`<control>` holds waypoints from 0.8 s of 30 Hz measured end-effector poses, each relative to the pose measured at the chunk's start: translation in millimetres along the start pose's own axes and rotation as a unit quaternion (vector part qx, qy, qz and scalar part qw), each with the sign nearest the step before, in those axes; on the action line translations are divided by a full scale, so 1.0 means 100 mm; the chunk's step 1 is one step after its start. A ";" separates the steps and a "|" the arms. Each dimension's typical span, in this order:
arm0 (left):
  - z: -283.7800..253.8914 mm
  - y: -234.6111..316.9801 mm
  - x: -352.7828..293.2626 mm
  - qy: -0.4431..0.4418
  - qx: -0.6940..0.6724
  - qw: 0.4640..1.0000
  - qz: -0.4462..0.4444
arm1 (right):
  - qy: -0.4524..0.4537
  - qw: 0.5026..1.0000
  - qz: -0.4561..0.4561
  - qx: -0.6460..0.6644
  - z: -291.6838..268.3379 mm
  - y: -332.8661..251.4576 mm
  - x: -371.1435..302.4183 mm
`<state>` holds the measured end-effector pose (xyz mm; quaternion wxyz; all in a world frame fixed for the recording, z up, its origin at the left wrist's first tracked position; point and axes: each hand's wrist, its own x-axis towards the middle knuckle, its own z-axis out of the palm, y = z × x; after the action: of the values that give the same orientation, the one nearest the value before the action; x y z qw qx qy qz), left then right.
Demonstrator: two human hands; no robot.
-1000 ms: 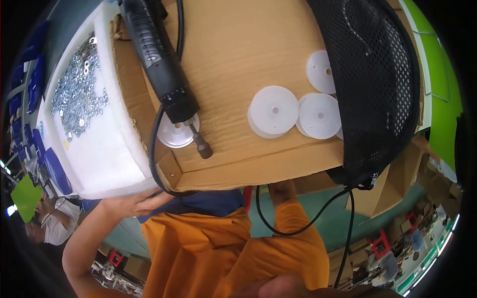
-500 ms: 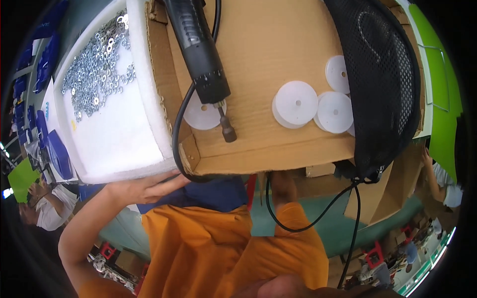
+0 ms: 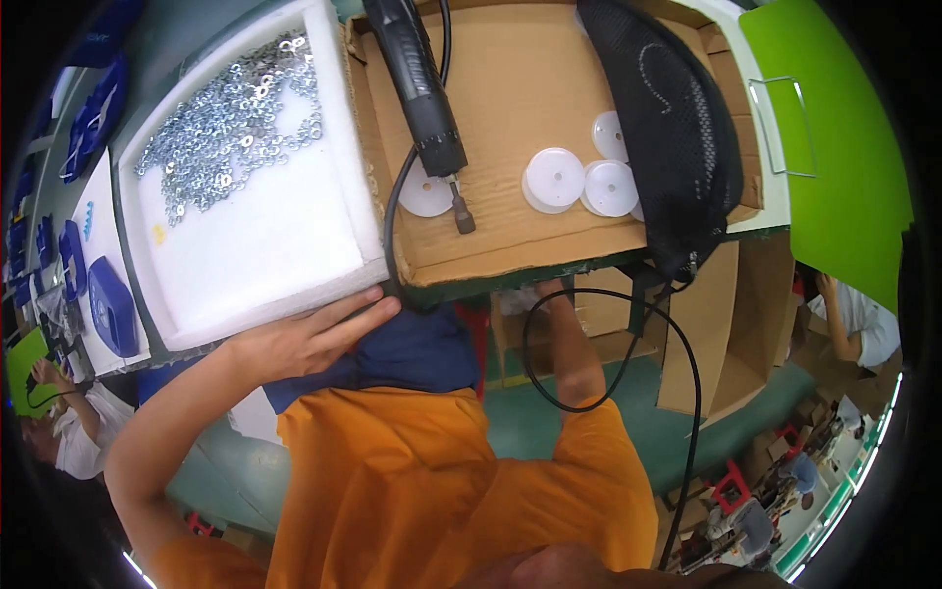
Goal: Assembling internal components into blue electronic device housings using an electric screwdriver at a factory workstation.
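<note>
My left hand (image 3: 312,342) lies against the front edge of the white foam tray (image 3: 280,319), its fingers stretched out and apart, holding nothing. Small metal washers and nuts (image 3: 235,123) are heaped in the tray's far part. My right forearm (image 3: 572,348) reaches below the table's front edge, toward an open cardboard box; the hand is mostly hidden there, so its fingers cannot be made out. On the table, a black electric screwdriver (image 3: 427,113) with a socket bit lies in a shallow cardboard tray (image 3: 520,257). White round plastic discs (image 3: 555,180) sit in that tray, some stacked.
A black mesh bag (image 3: 677,137) covers the cardboard tray's right side. A black cable (image 3: 695,422) loops down past my right arm. Open cardboard boxes (image 3: 711,334) stand below the table. Blue bins (image 3: 113,304) are at left, a green panel (image 3: 844,147) at right. Other people sit both sides.
The view has shifted, so the trays appear lower in scale and more of my right forearm shows. My left fingers now rest further up on the foam tray's edge. The cable loop has swung.
</note>
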<state>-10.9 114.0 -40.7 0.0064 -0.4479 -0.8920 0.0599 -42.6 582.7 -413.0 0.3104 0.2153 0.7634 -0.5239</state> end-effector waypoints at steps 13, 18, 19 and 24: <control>0.01 -0.06 0.02 -0.006 -0.044 0.999 0.026 | -0.024 0.971 -0.074 0.227 -0.59 -1.11 -1.48; -0.01 -0.12 0.07 -0.018 -0.031 0.998 0.058 | -0.145 0.943 -0.064 0.291 -0.46 -1.70 -2.44; -0.04 -0.13 0.09 -0.026 -0.041 0.997 0.061 | -0.190 0.923 -0.071 0.326 -0.36 -1.78 -2.55; 0.05 -0.11 0.06 0.042 -0.042 0.997 0.056 | -0.336 0.844 -0.088 0.410 0.13 -2.53 -2.92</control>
<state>-23.5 112.0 -44.4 0.0222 -0.4991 -0.8663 0.0038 3.7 478.6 -44.1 0.3838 0.0660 0.3441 -0.8544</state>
